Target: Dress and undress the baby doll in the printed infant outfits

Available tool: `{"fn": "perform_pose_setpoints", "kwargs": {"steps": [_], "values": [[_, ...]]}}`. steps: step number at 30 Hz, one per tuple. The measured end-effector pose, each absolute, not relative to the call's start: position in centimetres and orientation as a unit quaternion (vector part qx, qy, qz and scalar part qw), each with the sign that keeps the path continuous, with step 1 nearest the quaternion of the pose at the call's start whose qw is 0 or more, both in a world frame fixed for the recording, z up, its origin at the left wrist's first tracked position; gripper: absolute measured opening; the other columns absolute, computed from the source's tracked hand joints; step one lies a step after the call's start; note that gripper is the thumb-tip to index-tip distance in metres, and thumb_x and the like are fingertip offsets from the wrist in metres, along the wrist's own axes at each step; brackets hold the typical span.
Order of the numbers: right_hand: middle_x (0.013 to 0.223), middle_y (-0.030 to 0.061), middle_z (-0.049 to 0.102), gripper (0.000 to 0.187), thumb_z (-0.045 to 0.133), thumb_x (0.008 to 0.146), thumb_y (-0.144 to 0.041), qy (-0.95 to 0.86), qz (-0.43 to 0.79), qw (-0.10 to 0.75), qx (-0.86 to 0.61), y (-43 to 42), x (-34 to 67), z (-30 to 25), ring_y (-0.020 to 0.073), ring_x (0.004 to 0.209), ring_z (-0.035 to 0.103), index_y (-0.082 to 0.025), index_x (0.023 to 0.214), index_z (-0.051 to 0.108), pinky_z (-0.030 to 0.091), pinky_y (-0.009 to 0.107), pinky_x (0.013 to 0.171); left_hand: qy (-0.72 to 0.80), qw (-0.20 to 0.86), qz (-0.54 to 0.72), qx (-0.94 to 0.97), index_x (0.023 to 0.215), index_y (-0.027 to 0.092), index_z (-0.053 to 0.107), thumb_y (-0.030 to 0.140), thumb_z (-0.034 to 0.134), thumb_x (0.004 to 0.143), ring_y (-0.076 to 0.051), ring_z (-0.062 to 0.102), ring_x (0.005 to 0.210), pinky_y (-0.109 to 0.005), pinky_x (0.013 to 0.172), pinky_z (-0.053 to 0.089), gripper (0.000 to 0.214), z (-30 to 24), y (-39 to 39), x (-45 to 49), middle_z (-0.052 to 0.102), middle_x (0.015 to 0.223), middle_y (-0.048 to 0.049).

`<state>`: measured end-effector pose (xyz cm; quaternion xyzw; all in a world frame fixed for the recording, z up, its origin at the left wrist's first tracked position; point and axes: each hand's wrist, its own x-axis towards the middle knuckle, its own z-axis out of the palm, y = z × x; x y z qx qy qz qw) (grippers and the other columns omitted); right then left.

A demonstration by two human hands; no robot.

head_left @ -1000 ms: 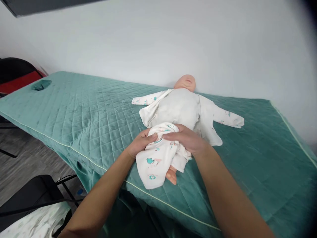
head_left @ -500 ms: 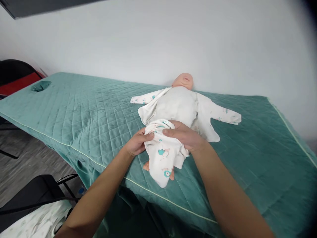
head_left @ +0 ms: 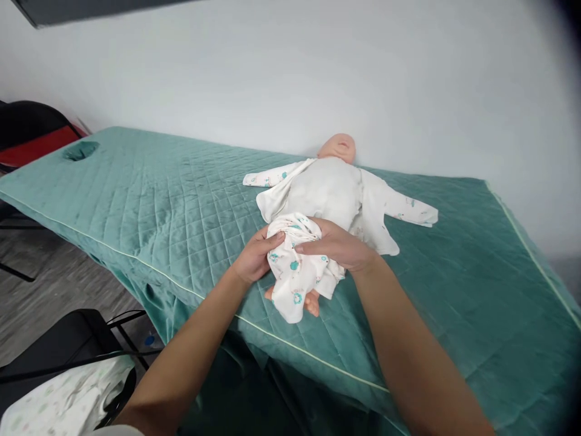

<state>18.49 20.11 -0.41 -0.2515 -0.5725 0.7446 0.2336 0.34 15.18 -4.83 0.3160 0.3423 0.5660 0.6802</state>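
A baby doll (head_left: 338, 147) lies on its back on a green quilted bed, its head toward the wall. It wears a white printed jacket (head_left: 384, 197), spread open over a plain white torso (head_left: 323, 189). Over its lower body, my left hand (head_left: 258, 253) and my right hand (head_left: 338, 243) grip white baby pants (head_left: 295, 266) from both sides, thumbs on top. The cloth is bunched between the hands, and one leg end hangs toward me. The doll's bare feet (head_left: 311, 303) show beneath the cloth. My fingers behind the fabric are hidden.
The green bed (head_left: 181, 181) runs along a white wall, with a face hole (head_left: 80, 151) at its far left. A black chair (head_left: 59, 342) with white patterned cloth (head_left: 68, 396) stands at lower left. Another black and red chair (head_left: 36, 136) is behind.
The pants are more gathered between my hands, and their hanging leg end has risen, showing more of one foot. The view has shifted slightly.
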Motion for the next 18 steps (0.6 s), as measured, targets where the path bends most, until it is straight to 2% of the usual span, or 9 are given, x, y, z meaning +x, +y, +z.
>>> {"fn": "perform_pose_setpoints", "kwargs": {"steps": [2, 4, 6, 8, 10, 13, 15, 18], "values": [[0.105, 0.0050, 0.073, 0.046, 0.081, 0.078, -0.028, -0.578, 0.732, 0.246, -0.262, 20.0, 18.5, -0.5, 0.0167, 0.090, 0.067, -0.015, 0.120, 0.066, 0.052, 0.028, 0.078, 0.353, 0.665, 0.586, 0.301, 0.099, 0.013, 0.071, 0.039, 0.085, 0.071, -0.014, 0.066, 0.064, -0.024, 0.063, 0.051, 0.041, -3.9, 13.7, 1.3, 0.074, 0.079, -0.0043], [0.102, 0.0035, 0.072, 0.043, 0.082, 0.076, -0.030, -0.590, 0.716, 0.255, -0.273, 20.0, 18.4, -0.7, 0.0164, 0.089, 0.066, -0.016, 0.114, 0.068, 0.051, 0.028, 0.078, 0.379, 0.652, 0.591, 0.288, 0.099, 0.014, 0.068, 0.042, 0.082, 0.075, -0.011, 0.059, 0.054, -0.023, 0.054, 0.047, 0.040, -3.0, 12.0, 2.2, 0.070, 0.070, -0.0008], [0.095, 0.0013, 0.071, 0.037, 0.082, 0.075, -0.031, -0.613, 0.684, 0.262, -0.296, 19.9, 18.3, -0.9, 0.0158, 0.085, 0.065, -0.017, 0.105, 0.068, 0.050, 0.028, 0.076, 0.414, 0.645, 0.579, 0.278, 0.098, 0.015, 0.066, 0.048, 0.078, 0.078, -0.008, 0.048, 0.043, -0.021, 0.042, 0.035, 0.040, -2.2, 10.2, 2.8, 0.062, 0.060, 0.0034], [0.090, 0.0001, 0.069, 0.031, 0.081, 0.074, -0.032, -0.652, 0.631, 0.261, -0.329, 19.6, 18.2, -1.0, 0.0155, 0.081, 0.063, -0.016, 0.098, 0.068, 0.048, 0.027, 0.073, 0.441, 0.637, 0.573, 0.265, 0.095, 0.016, 0.064, 0.051, 0.078, 0.079, -0.006, 0.041, 0.040, -0.020, 0.039, 0.026, 0.041, -1.5, 8.7, 3.1, 0.056, 0.057, 0.0053], [0.088, 0.0001, 0.068, 0.028, 0.079, 0.075, -0.034, -0.694, 0.573, 0.250, -0.357, 19.2, 18.2, -1.0, 0.0160, 0.081, 0.062, -0.016, 0.095, 0.069, 0.047, 0.027, 0.071, 0.459, 0.624, 0.581, 0.249, 0.093, 0.016, 0.065, 0.048, 0.080, 0.077, -0.007, 0.046, 0.048, -0.020, 0.043, 0.031, 0.039, -1.0, 7.4, 3.1, 0.058, 0.063, 0.0040], [0.086, 0.0002, 0.068, 0.028, 0.075, 0.077, -0.038, -0.735, 0.515, 0.219, -0.384, 18.3, 18.5, -0.8, 0.0171, 0.079, 0.060, -0.017, 0.093, 0.070, 0.046, 0.028, 0.070, 0.460, 0.611, 0.604, 0.225, 0.093, 0.015, 0.068, 0.042, 0.082, 0.075, -0.011, 0.058, 0.066, -0.022, 0.060, 0.043, 0.035, -0.4, 5.6, 3.2, 0.067, 0.078, -0.0002], [0.086, 0.0003, 0.067, 0.025, 0.074, 0.076, -0.037, -0.754, 0.484, 0.203, -0.395, 17.8, 18.7, -0.6, 0.0176, 0.079, 0.060, -0.017, 0.090, 0.070, 0.046, 0.028, 0.070, 0.446, 0.617, 0.617, 0.200, 0.094, 0.015, 0.069, 0.039, 0.083, 0.075, -0.013, 0.061, 0.075, -0.024, 0.069, 0.046, 0.033, -0.2, 4.4, 3.5, 0.070, 0.086, -0.0023], [0.092, 0.0020, 0.065, 0.016, 0.072, 0.071, -0.030, -0.791, 0.425, 0.211, -0.386, 17.2, 18.7, -0.5, 0.0191, 0.086, 0.061, -0.017, 0.081, 0.070, 0.047, 0.030, 0.076, 0.430, 0.636, 0.625, 0.142, 0.095, 0.016, 0.070, 0.035, 0.084, 0.074, -0.014, 0.061, 0.077, -0.026, 0.073, 0.046, 0.032, -0.6, 2.5, 4.3, 0.069, 0.087, -0.0022]]}}
